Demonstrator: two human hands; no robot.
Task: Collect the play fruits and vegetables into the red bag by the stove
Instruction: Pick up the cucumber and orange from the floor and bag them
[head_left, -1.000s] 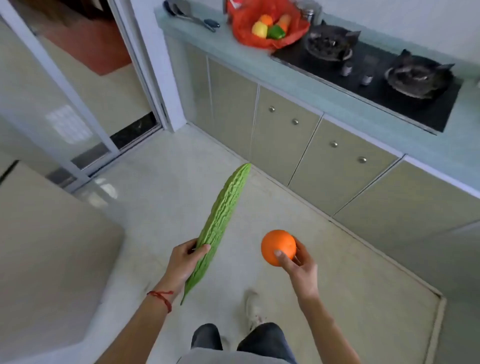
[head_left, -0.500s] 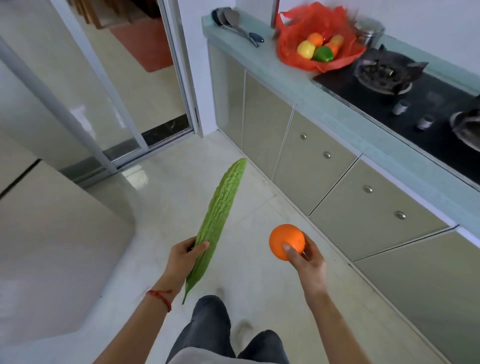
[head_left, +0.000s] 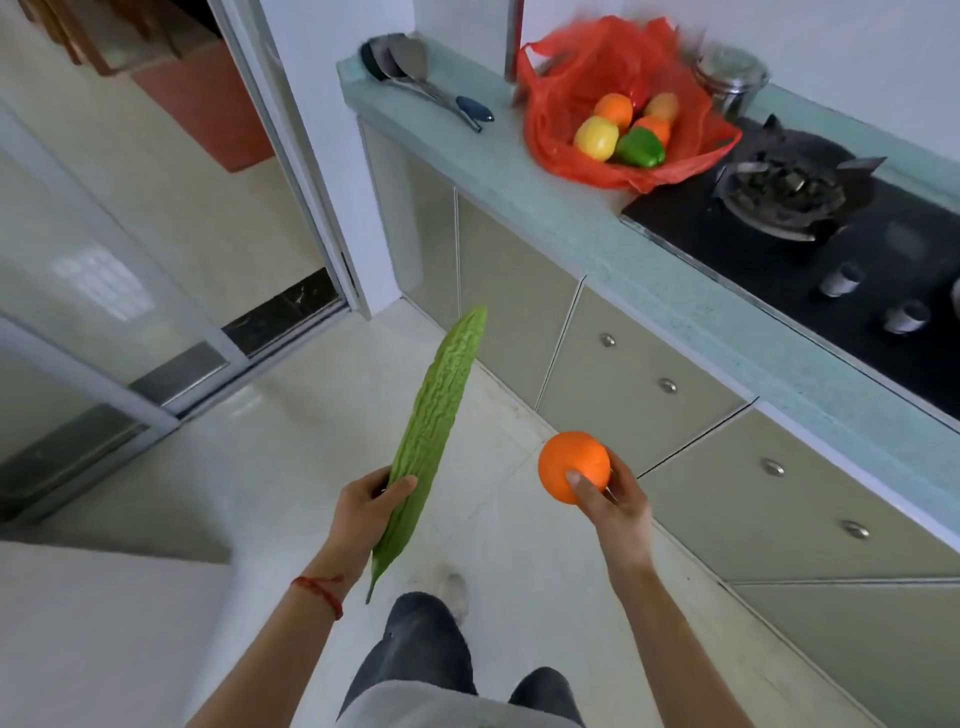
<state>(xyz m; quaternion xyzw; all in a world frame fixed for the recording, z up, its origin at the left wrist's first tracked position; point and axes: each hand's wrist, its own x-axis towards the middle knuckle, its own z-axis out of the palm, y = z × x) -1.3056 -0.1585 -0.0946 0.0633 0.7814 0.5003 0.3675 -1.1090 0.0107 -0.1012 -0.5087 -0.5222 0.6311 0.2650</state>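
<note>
A: Left hand (head_left: 371, 501)?
B: Closed around the lower part of a bitter gourd (head_left: 434, 431), thumb across the front. Red string (head_left: 319, 592) on the wrist.

A: Long axis of the gourd?
B: Steep diagonal. Blunt end up and to the right, toward the cabinets (head_left: 618, 374). Thin pointed tail down, past the wrist, just above the dark trouser knee (head_left: 421, 649).

A: Right hand (head_left: 615, 501)?
B: Clamped on an orange (head_left: 571, 465), fingertips at its near side, palm under and behind. Held over the floor (head_left: 291, 441), in front of the drawers, well apart from the gourd.

A: Red bag (head_left: 561, 140)?
B: On the counter (head_left: 566, 218), near its left end, mouth open. Right edge touching the black stove (head_left: 841, 244), beside the left burner (head_left: 784, 189). Inside: a yellow fruit (head_left: 596, 137), a green pepper (head_left: 640, 149), two orange fruits (head_left: 614, 110), one more pale orange piece, kind not clear.

A: Other things there?
B: Ladles (head_left: 415, 70) at the left corner of the counter, handles toward the bag. Steel pot (head_left: 732, 78) behind the bag, at the back edge.
</note>
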